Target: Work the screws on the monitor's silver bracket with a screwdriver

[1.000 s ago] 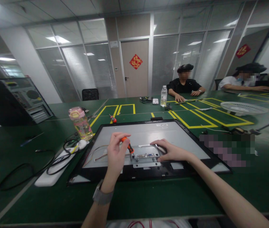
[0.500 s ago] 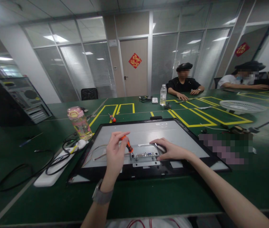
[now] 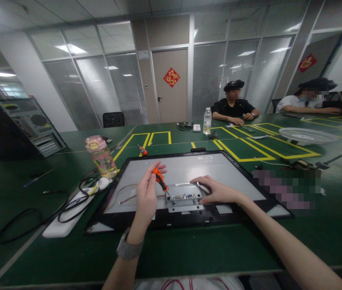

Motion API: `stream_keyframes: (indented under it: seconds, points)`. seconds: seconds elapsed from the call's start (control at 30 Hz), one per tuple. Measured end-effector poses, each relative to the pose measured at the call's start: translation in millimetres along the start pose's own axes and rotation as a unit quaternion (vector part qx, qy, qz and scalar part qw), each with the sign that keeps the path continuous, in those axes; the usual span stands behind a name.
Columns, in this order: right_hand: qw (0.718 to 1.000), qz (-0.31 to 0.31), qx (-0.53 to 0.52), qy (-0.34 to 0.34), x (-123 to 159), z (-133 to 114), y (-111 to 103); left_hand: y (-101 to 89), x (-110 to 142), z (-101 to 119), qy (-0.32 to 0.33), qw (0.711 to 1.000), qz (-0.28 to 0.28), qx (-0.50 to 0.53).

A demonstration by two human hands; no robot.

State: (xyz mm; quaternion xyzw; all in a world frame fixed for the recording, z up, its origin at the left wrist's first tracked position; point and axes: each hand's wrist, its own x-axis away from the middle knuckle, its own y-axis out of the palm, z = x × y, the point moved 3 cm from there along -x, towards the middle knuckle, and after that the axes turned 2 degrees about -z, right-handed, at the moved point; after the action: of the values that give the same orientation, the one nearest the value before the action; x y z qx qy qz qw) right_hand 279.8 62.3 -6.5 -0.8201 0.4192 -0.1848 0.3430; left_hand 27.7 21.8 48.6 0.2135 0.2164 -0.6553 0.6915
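Note:
My left hand [image 3: 147, 191], with a watch on its wrist, holds an orange-and-black screwdriver [image 3: 160, 180] between thumb and fingers. Its shaft slants down to the left end of a metal bracket [image 3: 186, 207] that carries a row of ports. On the bracket's right side rests my right hand [image 3: 215, 190], thumb and fingers closed around its edge. Underneath lies a flat display panel [image 3: 171, 167] with a grey back and black frame. Thin wires [image 3: 125, 198] run from the panel's left part to the bracket. The screwdriver's tip is too small to make out clearly.
Left of the panel stand a pink-lidded bottle [image 3: 101, 157], a white power strip [image 3: 65, 219] with black cable and a computer case [image 3: 22, 127]. Another screwdriver [image 3: 142, 150] lies behind the panel. A clear bottle [image 3: 207, 121] and a white fan grille [image 3: 308, 135] are farther back, near seated people.
My left fingers have shifted and opened out around the screwdriver handle, showing more of it. My right hand holds its place. The person opposite has moved their hands together.

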Motion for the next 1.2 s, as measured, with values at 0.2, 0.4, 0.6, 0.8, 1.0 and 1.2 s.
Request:
stream_keyframes:
  seconds: [0.2,0.4,0.6,0.8,1.0,1.2]
  points:
    - [1.000,-0.003,0.002,0.006,1.0,-4.7,-1.1,-0.6,0.0,4.6,0.051,0.997,0.007,-0.060]
    - [1.000,-0.002,0.003,0.011,1.7,-5.5,-1.4,-1.9,1.1,4.4,0.062,0.994,0.007,-0.085]
    - [1.000,-0.005,-0.004,0.011,1.5,-5.2,-1.1,-2.9,0.6,5.4,0.084,0.985,0.048,-0.145]
    - [1.000,-0.008,-0.008,0.011,1.8,-5.3,-1.4,-2.9,1.7,10.4,0.094,0.983,0.047,-0.147]
    - [1.000,-0.009,0.001,0.012,1.1,-5.0,-1.4,-4.1,2.7,8.9,0.101,0.981,0.058,-0.157]
    - [1.000,-0.003,0.001,0.008,0.5,-3.8,-0.7,-3.7,3.3,13.1,0.123,0.982,0.040,-0.136]
